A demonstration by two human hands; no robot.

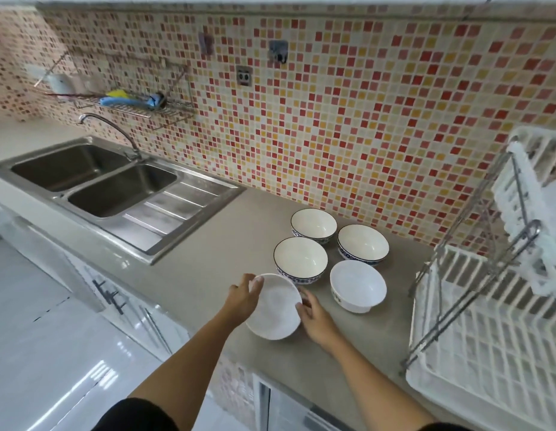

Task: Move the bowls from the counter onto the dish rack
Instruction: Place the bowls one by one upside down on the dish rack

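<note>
Several bowls stand on the grey counter. The nearest one, a plain white bowl, is tilted toward me between both hands: my left hand grips its left rim and my right hand holds its right rim. Behind it sit a white bowl with a blue pattern, another white bowl, and two more blue-patterned bowls close to the wall. The white dish rack with a metal frame stands at the right end of the counter.
A steel double sink with a drainboard and tap lies to the left. A wire wall shelf holds brushes above it. Mosaic tiles back the counter. White cabinet fronts run below the counter's front edge.
</note>
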